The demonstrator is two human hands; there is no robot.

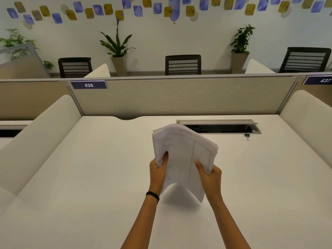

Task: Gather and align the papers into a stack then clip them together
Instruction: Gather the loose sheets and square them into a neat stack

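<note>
Above the bench (89, 177), the papers (181, 151) hang gathered, left hand (158, 170) and right hand (210, 178) each clamping a side, edges uneven. Aligning is underway; next, tapping square, then reaching the binder clip (247, 136) far right.

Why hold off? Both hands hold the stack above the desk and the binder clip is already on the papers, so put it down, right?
Not so: the binder clip is not on the papers; the head view shows it lying on the desk beside the cable slot. Both hands, left and right, do hold the stack above the desk.
</note>
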